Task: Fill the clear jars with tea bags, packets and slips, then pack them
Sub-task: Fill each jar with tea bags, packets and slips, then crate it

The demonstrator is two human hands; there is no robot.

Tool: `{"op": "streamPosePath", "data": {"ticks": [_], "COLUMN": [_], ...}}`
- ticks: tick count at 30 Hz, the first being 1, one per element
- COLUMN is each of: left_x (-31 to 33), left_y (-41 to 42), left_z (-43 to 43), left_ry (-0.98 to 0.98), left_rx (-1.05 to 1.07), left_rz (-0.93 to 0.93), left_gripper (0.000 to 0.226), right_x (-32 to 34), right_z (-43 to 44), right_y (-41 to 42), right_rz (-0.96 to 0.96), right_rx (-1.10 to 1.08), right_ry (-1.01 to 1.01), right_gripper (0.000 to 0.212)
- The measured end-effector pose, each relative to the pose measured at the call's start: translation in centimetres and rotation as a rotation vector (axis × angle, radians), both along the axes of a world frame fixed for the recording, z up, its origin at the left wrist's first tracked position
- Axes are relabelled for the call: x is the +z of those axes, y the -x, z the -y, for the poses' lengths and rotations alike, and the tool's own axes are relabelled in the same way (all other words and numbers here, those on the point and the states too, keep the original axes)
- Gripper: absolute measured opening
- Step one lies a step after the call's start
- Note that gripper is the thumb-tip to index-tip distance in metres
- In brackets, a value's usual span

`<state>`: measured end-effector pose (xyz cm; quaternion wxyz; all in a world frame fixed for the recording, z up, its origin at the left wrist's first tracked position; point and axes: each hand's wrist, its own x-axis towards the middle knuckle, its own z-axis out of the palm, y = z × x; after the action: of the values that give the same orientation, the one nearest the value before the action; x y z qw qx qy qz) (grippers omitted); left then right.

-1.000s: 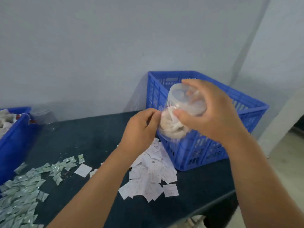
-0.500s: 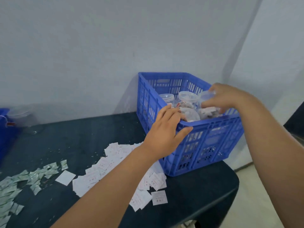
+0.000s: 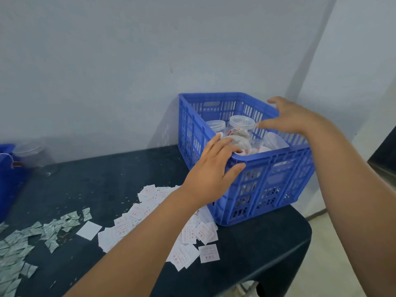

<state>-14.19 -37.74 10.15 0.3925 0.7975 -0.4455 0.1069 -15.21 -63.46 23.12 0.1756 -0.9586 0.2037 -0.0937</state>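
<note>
While left hand (image 3: pixel 211 168) rests flat on crate (image 3: pixel 267 179) rim, right hand (image 3: pixel 293 118) hovers released; lidded jars (image 3: pixel 242 124) inside, apparently filled.

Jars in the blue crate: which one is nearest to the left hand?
The jar in the nearest corner of the blue crate: the left hand lays its fingertips at its lid. The other jars sit farther back or to the right.

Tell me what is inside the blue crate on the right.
Several lidded, filled clear jars sit in the blue crate. The left hand on its rim and the right hand above cover some; the floor is hidden.
</note>
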Motion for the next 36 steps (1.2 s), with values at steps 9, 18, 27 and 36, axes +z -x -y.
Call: {"op": "streamPosePath", "data": {"ticks": [9, 18, 27, 36], "left_x": [-0.5, -9.1, -15.2, -17.7], "left_y": [1.9, 3.4, 5.2, 2.2], "left_z": [-7.0, -21.6, -31.6, -31.9], "left_ry": [-0.011, -0.265, -0.246, -0.325], "left_rx": [0.158, 0.656, 0.864, 0.898], "left_rz": [0.006, -0.182, -0.244, -0.098], "left_gripper": [0.033, 0.048, 0.049, 0.049], "right_x": [-1.9, -11.7, -26.0, -24.8], "right_z": [-9.7, -26.1, -38.6, -44.8], "right_y": [5.1, 5.7, 2.3, -9.3], "right_rz": [0.434, 0.337, 0.091, -0.031], "right_rx": [0.248, 0.682, 0.562, 0.656], "right_ry": [-0.224, -0.465, -0.680, -0.631], "right_gripper": [0.022, 0.014, 0.052, 0.023]}}
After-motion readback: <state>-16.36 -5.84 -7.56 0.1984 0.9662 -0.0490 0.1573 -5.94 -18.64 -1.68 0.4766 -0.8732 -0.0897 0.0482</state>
